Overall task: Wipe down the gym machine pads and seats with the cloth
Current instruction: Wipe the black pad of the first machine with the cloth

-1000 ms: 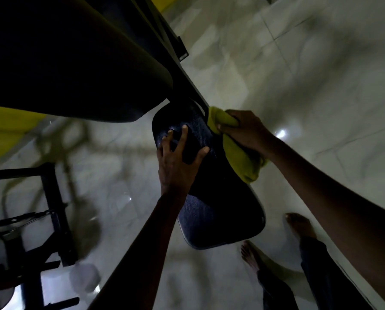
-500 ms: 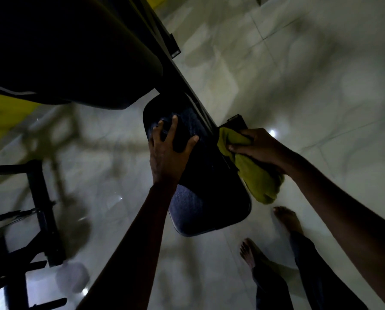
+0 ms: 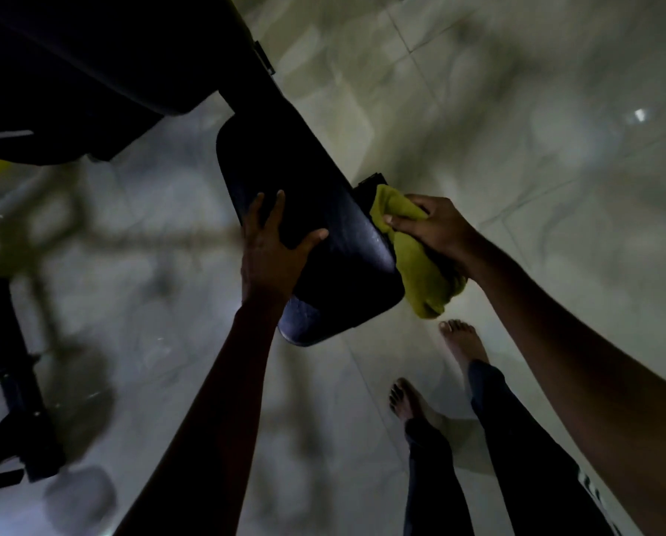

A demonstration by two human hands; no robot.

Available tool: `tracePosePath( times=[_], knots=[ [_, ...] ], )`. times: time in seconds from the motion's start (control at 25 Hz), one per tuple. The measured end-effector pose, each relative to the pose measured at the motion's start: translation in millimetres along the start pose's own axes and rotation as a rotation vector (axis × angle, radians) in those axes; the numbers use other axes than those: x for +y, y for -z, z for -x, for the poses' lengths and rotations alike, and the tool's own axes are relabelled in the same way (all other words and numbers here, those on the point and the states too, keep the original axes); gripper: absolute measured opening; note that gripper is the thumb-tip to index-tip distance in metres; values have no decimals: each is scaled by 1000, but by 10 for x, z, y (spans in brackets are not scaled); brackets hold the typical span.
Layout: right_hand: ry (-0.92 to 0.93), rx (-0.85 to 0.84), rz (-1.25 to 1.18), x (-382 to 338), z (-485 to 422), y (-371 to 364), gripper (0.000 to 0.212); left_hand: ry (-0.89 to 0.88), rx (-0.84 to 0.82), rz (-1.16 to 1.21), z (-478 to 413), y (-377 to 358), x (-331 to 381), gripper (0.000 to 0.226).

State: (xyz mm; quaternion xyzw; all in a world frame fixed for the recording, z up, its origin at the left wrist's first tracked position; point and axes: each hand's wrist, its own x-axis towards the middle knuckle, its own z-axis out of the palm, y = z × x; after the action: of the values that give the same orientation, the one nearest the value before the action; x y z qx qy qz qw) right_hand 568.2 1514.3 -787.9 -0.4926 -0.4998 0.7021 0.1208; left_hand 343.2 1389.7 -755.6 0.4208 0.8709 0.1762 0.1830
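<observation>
A: Bracing the seat pad [image 3: 323, 210] with the left hand [image 3: 273, 245], fingers and thumb spread flat on its top near the left edge. Pinching the bunched yellow cloth [image 3: 420, 272] in the right hand [image 3: 435, 226], and rubbing along the pad's right edge, just beside the frame bracket [image 3: 366, 187].

B: Risking anything there?

A: Probably snagging the cloth on that bracket corner, with a long tail of it hanging loose below the hand. Also possibly skipping the patch hidden under the left palm, and leaving the big back pad [image 3: 91, 71] at far left undone.

B: And underfoot?

A: Standing with bare feet [image 3: 462, 342] on glossy floor tiles [image 3: 517, 110] — likely slipping if leaning hard into the stroke. Working in dim light too, so perhaps missing smears
</observation>
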Motion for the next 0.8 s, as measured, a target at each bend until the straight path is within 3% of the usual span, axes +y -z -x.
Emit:
tracePosePath(
  times=[0.12, 0.4, 0.52, 0.8],
  knots=[
    [-31, 101, -86, 187, 369, 7, 29, -78, -37, 11, 162, -1, -31, 95],
    [-109, 327, -164, 408, 775, -183, 18, -18, -86, 32, 120, -2, -12, 98],
    [-131, 328, -217, 480, 955, -248, 12, -13, -87, 38, 125, -15, -21, 97],
    [-160, 460, -96, 496, 1060, -457, 12, 32, -97, 53, 210, 3, 31, 90]
  ],
)
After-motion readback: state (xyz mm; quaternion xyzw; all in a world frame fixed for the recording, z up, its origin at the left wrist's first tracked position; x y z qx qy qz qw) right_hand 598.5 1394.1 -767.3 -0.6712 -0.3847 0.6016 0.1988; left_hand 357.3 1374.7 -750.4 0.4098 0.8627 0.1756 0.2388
